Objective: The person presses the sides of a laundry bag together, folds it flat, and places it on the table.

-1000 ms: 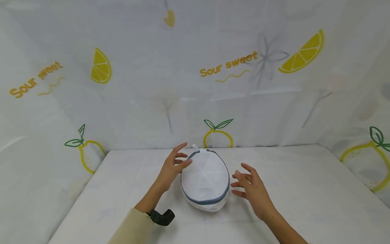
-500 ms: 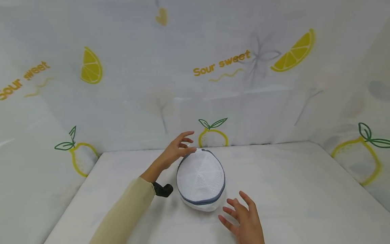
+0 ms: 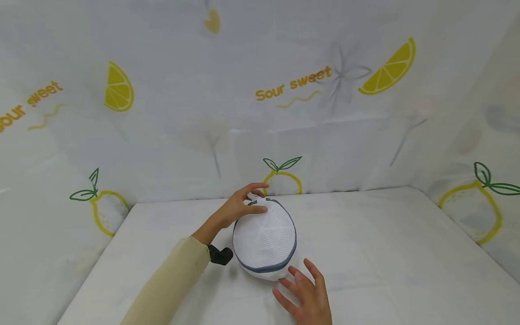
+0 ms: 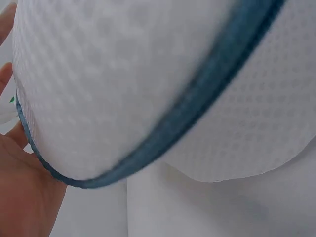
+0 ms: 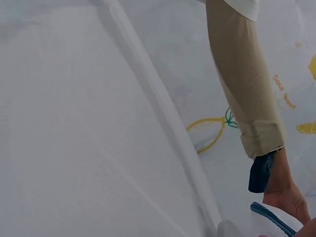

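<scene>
A round white mesh laundry bag (image 3: 266, 237) with a blue-grey zipper band stands on the white-covered table. At its far left rim, beside a small white tab, my left hand (image 3: 239, 205) grips the edge, thumb over the mesh top and fingers behind. Up close in the left wrist view, the bag's mesh wall (image 4: 89, 98) fills most of the picture, with part of the left hand (image 4: 29, 192) along its edge. My right hand (image 3: 306, 298) has its fingers spread and slightly bent, fingertips right at the bag's lower front side.
The table (image 3: 386, 253) wears a white cover. Behind it hangs a white backdrop (image 3: 183, 90) printed with lemons and lettering. A dark wrist-worn device (image 3: 220, 255) sits at the left cuff, close to the bag.
My left hand has shifted along the rim to the far side, its thumb now over the mesh top. The right hand has come from the bag's right side to its front.
</scene>
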The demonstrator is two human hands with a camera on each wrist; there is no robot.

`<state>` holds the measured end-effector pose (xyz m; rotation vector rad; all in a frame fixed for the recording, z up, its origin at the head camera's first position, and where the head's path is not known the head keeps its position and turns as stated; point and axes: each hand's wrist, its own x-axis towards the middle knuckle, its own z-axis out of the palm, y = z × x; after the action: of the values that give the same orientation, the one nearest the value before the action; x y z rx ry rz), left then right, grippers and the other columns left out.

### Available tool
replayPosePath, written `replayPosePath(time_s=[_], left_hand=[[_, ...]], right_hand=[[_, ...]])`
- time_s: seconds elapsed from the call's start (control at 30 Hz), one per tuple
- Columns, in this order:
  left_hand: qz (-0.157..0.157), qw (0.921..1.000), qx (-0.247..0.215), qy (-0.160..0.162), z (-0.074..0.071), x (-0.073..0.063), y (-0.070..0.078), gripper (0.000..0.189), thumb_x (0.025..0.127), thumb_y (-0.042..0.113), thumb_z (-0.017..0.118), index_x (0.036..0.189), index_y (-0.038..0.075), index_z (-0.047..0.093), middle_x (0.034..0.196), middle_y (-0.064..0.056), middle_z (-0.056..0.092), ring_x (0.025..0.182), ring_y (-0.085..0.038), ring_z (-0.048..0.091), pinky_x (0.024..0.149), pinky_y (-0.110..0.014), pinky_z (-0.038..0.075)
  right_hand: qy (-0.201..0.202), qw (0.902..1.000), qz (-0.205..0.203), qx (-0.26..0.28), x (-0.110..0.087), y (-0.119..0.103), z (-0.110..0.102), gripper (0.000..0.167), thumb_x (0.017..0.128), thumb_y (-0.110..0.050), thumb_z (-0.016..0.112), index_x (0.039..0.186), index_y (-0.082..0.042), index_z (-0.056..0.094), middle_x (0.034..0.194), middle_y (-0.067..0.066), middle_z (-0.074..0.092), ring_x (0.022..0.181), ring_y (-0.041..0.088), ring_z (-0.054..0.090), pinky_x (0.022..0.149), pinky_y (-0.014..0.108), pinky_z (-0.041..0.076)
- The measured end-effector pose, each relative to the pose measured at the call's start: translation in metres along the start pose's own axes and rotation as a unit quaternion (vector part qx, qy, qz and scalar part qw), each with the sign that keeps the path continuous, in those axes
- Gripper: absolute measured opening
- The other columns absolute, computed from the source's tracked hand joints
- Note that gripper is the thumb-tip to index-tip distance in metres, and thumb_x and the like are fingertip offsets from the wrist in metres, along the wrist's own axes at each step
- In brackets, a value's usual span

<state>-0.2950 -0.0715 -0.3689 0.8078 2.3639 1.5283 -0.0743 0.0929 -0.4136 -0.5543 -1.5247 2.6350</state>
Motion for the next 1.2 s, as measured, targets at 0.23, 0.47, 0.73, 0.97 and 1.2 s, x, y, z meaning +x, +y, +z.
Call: replayPosePath(time_s=[0.23,0.47,0.73,0.97,1.2], left_hand=[[0.008,0.9999,-0.010,0.010,0.010,-0.003,-0.002,0.055,0.080,0.026,0.079,0.131,0.028,0.058,0.121,-0.001,0.058,0.113,-0.022,0.046,0.090,-0.043,0.037],[-0.022,0.9996,-0.018,0.009,0.016,-0.003,-0.003,0.048,0.078,0.031,0.080,0.123,0.026,0.065,0.123,-0.001,0.057,0.104,-0.023,0.049,0.080,-0.039,0.041],[-0.039,0.9989,-0.026,0.006,0.017,-0.001,-0.003,0.039,0.077,0.034,0.081,0.114,0.026,0.070,0.125,0.000,0.056,0.116,-0.026,0.046,0.091,-0.043,0.040],[-0.059,0.9977,-0.031,0.008,0.018,0.001,-0.003,0.038,0.078,0.033,0.080,0.114,0.024,0.071,0.127,-0.001,0.055,0.122,-0.024,0.044,0.097,-0.047,0.037],[-0.070,0.9960,-0.055,-0.005,0.022,0.001,-0.009,0.040,0.080,0.028,0.078,0.117,0.018,0.068,0.129,-0.006,0.053,0.126,-0.033,0.040,0.099,-0.049,0.034]], right_hand=[[-0.005,0.9989,-0.038,0.028,0.009,0.012,0.005,0.073,0.095,-0.029,0.062,0.148,-0.014,0.013,0.141,0.023,0.031,0.110,0.031,0.054,0.086,0.047,0.050],[-0.040,0.9932,-0.108,0.013,0.012,0.019,0.010,0.066,0.096,-0.017,0.057,0.148,-0.021,0.016,0.138,0.023,0.029,0.114,0.030,0.051,0.088,0.046,0.049],[-0.041,0.9920,-0.120,-0.002,0.016,0.020,0.025,0.072,0.093,-0.016,0.063,0.148,-0.029,0.018,0.142,0.017,0.028,0.120,0.031,0.046,0.088,0.047,0.049],[-0.041,0.9900,-0.135,0.000,0.024,0.021,0.034,0.074,0.092,-0.009,0.062,0.148,-0.031,0.018,0.143,0.016,0.026,0.123,0.036,0.042,0.085,0.041,0.050],[-0.046,0.9865,-0.156,-0.021,0.031,0.018,0.044,0.075,0.093,-0.009,0.061,0.149,-0.029,0.014,0.154,0.009,0.007,0.128,0.038,0.037,0.091,0.047,0.047]])
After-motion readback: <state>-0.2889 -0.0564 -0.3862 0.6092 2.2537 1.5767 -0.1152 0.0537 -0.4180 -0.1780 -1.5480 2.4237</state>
